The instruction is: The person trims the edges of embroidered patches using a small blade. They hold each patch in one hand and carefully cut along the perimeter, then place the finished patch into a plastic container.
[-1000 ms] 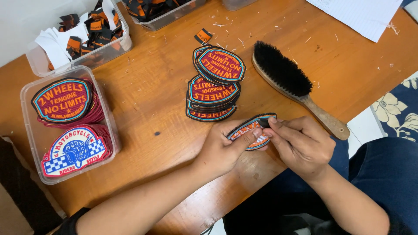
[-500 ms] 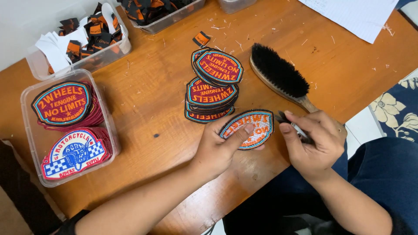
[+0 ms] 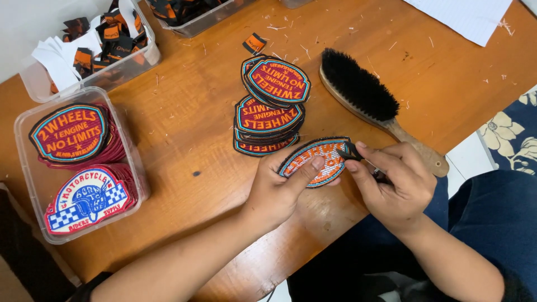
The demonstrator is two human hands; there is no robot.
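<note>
My left hand point(image 3: 279, 190) holds an oval embroidered patch point(image 3: 325, 156), red and white with a blue rim, thumb pressed on its face, just above the wooden table point(image 3: 190, 123). My right hand point(image 3: 394, 182) grips a small dark cutting tool point(image 3: 351, 151) whose tip touches the patch's right edge. Beyond the held patch lies a stack of dark red patches point(image 3: 268, 120), with a second stack point(image 3: 277, 81) behind it.
A black-bristled wooden brush point(image 3: 369, 98) lies right of the stacks. A clear tub point(image 3: 134, 168) at the left holds more patches. Two clear trays of small orange-and-black labels point(image 3: 95, 45) stand at the back. White paper point(image 3: 464, 17) lies far right. Thread scraps dot the wood.
The patch was turned face up and lifted flatter between my hands. My right hand shifted from pinching its edge to bringing the dark tool against the right rim.
</note>
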